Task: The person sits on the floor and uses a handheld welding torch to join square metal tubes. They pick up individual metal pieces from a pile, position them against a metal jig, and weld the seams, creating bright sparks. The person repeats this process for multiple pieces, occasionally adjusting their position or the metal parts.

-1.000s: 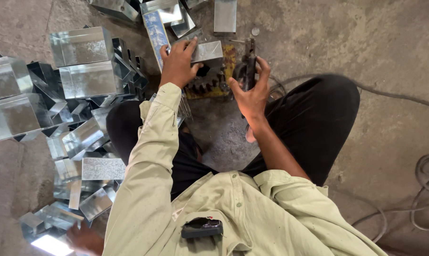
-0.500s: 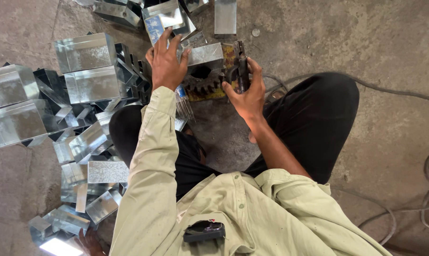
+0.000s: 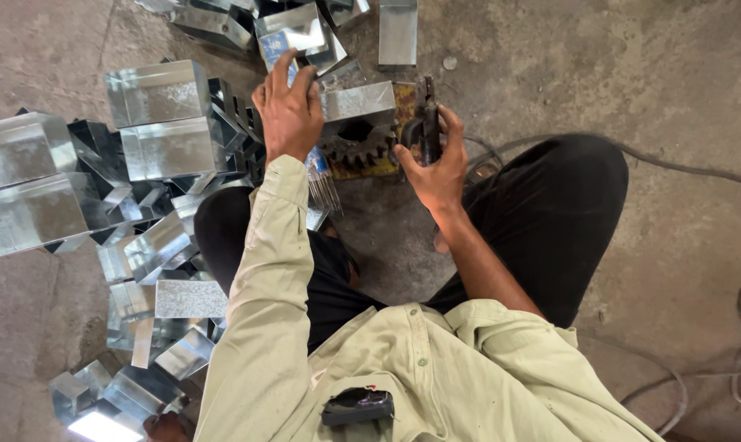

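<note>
A person in a pale green shirt and black trousers is sitting cross-legged on a rough, stained concrete floor (image 3: 632, 90), seen from directly overhead. Along the left side of the view, shiny folded sheet-metal boxes (image 3: 153, 119) are lying in a loose heap, some standing as closed blocks, others tipped open with dark insides, the pile running from the top edge down to the bottom left corner. More bent metal pieces are crowding the top of the view, and a flat metal strip (image 3: 398, 31) is lying apart just right of them.

At the centre, the left hand (image 3: 289, 110) is pressing palm-down, fingers spread, on the near end of a folded metal piece (image 3: 358, 102) that is lying across a dark toothed gear (image 3: 356, 147); the hand is resting on the metal rather than closing around it. The gear is sitting on a yellowish worn block on the floor, just in front of the person's knees.

Just to the right, the right hand (image 3: 436, 164) is clenching a dark handheld tool (image 3: 426, 123), held upright beside the right end of the metal piece; whether the tool is touching the metal cannot be told.

Farther right, a grey cable (image 3: 698, 170) is trailing over the concrete past the person's knee, and coiled wire is lying at the right edge. A small black device is clipped to the shirt front.
</note>
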